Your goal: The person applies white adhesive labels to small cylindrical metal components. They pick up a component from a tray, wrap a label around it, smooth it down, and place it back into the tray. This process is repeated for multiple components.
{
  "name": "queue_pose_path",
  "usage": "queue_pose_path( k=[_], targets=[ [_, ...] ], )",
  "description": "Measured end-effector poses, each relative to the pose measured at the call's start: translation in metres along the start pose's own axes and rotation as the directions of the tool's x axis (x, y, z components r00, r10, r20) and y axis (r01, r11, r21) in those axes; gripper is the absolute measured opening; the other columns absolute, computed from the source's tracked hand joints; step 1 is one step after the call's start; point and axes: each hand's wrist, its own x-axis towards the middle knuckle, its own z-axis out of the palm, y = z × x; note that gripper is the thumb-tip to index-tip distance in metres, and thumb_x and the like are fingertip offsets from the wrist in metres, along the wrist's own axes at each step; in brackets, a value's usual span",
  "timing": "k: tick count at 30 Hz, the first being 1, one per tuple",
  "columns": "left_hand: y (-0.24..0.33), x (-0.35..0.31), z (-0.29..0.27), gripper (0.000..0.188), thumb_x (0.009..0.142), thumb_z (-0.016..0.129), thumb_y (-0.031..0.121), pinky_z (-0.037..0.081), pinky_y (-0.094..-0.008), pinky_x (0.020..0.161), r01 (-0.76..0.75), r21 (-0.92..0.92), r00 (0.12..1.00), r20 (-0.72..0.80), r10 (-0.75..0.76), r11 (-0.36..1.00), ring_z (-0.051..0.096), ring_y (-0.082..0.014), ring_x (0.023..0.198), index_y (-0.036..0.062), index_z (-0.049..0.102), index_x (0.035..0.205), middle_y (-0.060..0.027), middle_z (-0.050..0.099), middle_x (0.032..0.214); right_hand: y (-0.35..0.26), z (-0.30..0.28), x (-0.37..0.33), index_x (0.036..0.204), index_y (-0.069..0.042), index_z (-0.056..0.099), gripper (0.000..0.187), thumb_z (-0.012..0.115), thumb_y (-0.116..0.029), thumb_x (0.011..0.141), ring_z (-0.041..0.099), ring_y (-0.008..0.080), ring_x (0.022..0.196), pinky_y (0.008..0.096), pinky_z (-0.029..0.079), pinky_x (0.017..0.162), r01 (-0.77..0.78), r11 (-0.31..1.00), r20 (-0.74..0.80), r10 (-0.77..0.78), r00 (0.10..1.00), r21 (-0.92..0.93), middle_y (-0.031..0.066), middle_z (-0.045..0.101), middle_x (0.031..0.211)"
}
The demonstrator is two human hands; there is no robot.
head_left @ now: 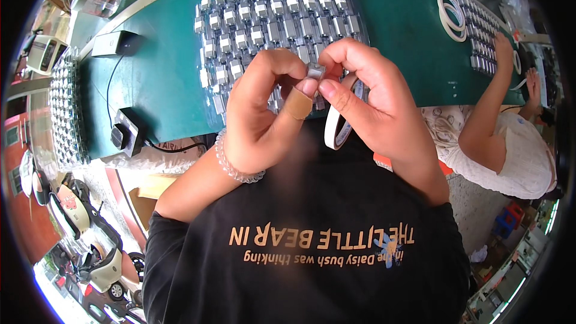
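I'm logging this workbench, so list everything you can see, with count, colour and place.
small metal fitting: one, silver, pinched between both hands
tape roll: one, white, hanging on the right hand
tray of metal fittings: many, silver, on the green table
black adapters: two, left side of the table
white rings: a few, far right of the table
co-worker: one, light top, right
left hand: bead bracelet, plaster on thumb
right hand: bare

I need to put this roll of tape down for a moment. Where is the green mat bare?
Bare mat lies left of the tray of metal parts, between it and the two black boxes. A second bare strip runs between the tray and the white rings. The tray itself is packed, and beyond the rings another person's parts crowd the mat.
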Motion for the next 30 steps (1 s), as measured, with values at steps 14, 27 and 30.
queue_pose_path(
  k=[14,27,30],
  targets=[
    [0.018,0.02,-0.01,0.037,0.074,0.066,-0.007,0.046,-0.0252,0.059,-0.291,0.451,0.952,0.221,0.21,0.844,0.057,-0.0137,0.066,-0.0005,0.054,0.108,-0.0091,0.062,0.091,0.004,0.006,0.005,0.091,0.003,0.054,0.011,0.061,-0.004,0.086,0.06,0.0143,0.073,0.0278,0.048,0.065,-0.087,0.976,-0.013,0.092,0.996,0.198,0.0094,0.062,0.079],
    [0.031,0.037,-0.024,0.034,0.072,0.068,-0.007,0.047,-0.0254,0.058,-0.377,0.531,0.915,0.34,0.217,0.759,0.058,-0.0138,0.063,0.002,0.059,0.103,-0.0079,0.066,0.088,0.012,0.016,0.005,0.102,0.002,0.052,0.027,0.065,-0.004,0.079,0.058,0.0204,0.087,0.0294,0.046,0.073,0.168,0.984,-0.237,-0.177,0.955,-0.057,0.0121,0.057,0.094],
    [0.042,0.045,-0.03,0.032,0.072,0.068,-0.007,0.045,-0.024,0.056,-0.375,0.595,0.92,0.333,0.207,0.711,0.056,-0.0115,0.063,0.0021,0.059,0.102,-0.0057,0.064,0.085,0.011,0.011,0.006,0.102,0.002,0.053,0.032,0.068,-0.006,0.076,0.057,0.0201,0.083,0.0279,0.045,0.07,0.279,0.92,-0.276,-0.353,0.894,-0.273,0.0123,0.057,0.092]
  ],
)
